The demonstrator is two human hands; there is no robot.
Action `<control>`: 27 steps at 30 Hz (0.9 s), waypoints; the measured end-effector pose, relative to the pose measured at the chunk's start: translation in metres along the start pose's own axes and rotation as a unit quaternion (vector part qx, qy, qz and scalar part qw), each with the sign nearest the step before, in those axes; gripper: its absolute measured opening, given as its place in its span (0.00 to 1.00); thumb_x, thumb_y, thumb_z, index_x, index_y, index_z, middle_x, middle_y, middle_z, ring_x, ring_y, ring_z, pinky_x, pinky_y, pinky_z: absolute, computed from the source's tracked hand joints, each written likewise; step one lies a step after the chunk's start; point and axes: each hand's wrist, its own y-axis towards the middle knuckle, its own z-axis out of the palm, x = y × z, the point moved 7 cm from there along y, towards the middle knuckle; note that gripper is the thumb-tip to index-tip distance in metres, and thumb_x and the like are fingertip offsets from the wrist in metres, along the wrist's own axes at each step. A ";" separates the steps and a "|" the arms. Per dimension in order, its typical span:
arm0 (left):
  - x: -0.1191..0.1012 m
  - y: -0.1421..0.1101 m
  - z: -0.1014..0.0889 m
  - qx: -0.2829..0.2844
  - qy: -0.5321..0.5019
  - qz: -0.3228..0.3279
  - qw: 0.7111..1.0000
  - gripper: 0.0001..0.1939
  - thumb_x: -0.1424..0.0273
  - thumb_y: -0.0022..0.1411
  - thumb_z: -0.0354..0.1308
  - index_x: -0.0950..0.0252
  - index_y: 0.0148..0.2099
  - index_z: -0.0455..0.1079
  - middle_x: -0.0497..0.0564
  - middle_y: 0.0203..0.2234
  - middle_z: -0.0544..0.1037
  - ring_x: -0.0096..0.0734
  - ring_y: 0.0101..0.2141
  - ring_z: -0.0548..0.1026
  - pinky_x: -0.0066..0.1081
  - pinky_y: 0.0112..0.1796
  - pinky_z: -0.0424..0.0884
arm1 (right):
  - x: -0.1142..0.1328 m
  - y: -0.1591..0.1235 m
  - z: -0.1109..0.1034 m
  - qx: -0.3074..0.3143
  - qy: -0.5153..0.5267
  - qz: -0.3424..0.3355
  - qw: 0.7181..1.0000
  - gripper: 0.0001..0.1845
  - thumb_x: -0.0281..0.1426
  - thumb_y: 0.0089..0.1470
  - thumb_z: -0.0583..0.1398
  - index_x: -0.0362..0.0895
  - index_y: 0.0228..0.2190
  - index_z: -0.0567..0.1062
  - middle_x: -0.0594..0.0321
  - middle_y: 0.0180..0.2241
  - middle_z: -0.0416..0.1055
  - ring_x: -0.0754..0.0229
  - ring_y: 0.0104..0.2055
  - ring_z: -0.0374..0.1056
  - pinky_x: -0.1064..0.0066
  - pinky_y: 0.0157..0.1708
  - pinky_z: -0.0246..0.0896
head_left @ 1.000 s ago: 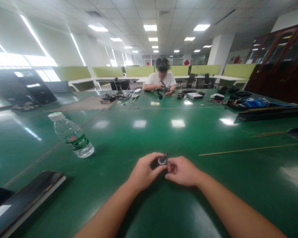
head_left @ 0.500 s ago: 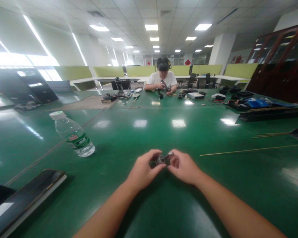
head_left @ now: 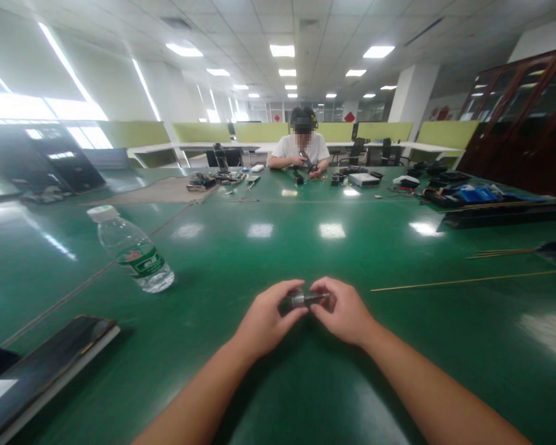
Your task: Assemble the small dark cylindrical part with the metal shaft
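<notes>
The left hand (head_left: 262,316) curls its thumb and forefinger around the thick end of a small metal part (head_left: 299,300), while the right hand (head_left: 345,311) closes around the thin, tapering end, fingers bent and thumb beneath. Whether the right fingertips press on that end or only surround it is hard to tell, as they partly hide it. The part lies sideways between the two hands, its thin end toward the right one, and seems to be held just above the green surface (head_left: 278,247). That is what has changed: the thin end pointed upward a moment ago, then slanted toward the right hand, and now it is nearly level. My reading is that the part has been turned in the left hand's hold so that the right can reach its thin end; the bottle and the other things lie as they did. To the right of the hands, well apart, a thin rod (head_left: 445,283) lies on the surface. To the left are a clear bottle (head_left: 141,259) with a white cap and green label and, nearer the wearer, a dark flat case (head_left: 46,374). Farther off, a black tray (head_left: 505,215) sits at the right, and across the surface a co-worker (head_left: 300,148) bends over a dark object.
</notes>
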 end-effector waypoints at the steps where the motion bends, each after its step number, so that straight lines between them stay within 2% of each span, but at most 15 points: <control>1: 0.000 0.000 -0.001 -0.006 -0.001 0.002 1.000 0.20 0.69 0.60 0.62 0.60 0.55 0.68 0.54 0.47 0.77 0.37 0.46 0.76 0.38 0.50 0.72 | 0.000 0.000 0.000 0.000 0.000 -0.001 1.000 0.12 0.25 0.48 0.63 0.45 0.37 0.75 0.62 0.33 0.74 0.62 0.30 0.68 0.72 0.32 0.63; 6: -0.013 0.001 -0.009 -0.033 -0.004 0.054 0.998 0.11 0.71 0.60 0.62 0.62 0.47 0.72 0.53 0.41 0.78 0.35 0.42 0.76 0.35 0.45 0.73 | 0.002 -0.001 0.001 0.002 0.005 -0.018 1.000 0.10 0.25 0.49 0.63 0.44 0.36 0.75 0.62 0.32 0.74 0.61 0.30 0.69 0.72 0.32 0.63; 9: -0.018 0.002 -0.011 -0.038 -0.005 0.072 0.997 0.09 0.72 0.61 0.61 0.62 0.45 0.72 0.52 0.40 0.78 0.34 0.42 0.76 0.34 0.45 0.72 | 0.006 -0.001 -0.001 0.001 0.006 -0.028 1.000 0.10 0.25 0.49 0.63 0.45 0.36 0.75 0.62 0.33 0.74 0.61 0.31 0.69 0.72 0.32 0.63; 18: -0.015 0.001 -0.008 -0.028 -0.008 0.066 0.997 0.10 0.71 0.59 0.62 0.62 0.45 0.73 0.52 0.40 0.79 0.34 0.41 0.76 0.34 0.44 0.73 | 0.019 -0.001 -0.005 -0.007 0.004 -0.074 0.997 0.08 0.23 0.49 0.62 0.45 0.33 0.77 0.62 0.32 0.74 0.59 0.34 0.69 0.71 0.34 0.63; 27: -0.009 0.000 -0.006 -0.026 0.003 0.037 0.999 0.12 0.66 0.58 0.64 0.62 0.45 0.75 0.53 0.39 0.80 0.36 0.40 0.78 0.35 0.45 0.74 | 0.016 0.000 -0.005 -0.002 0.001 -0.075 0.997 0.06 0.24 0.49 0.63 0.44 0.32 0.77 0.61 0.31 0.75 0.59 0.33 0.71 0.70 0.34 0.64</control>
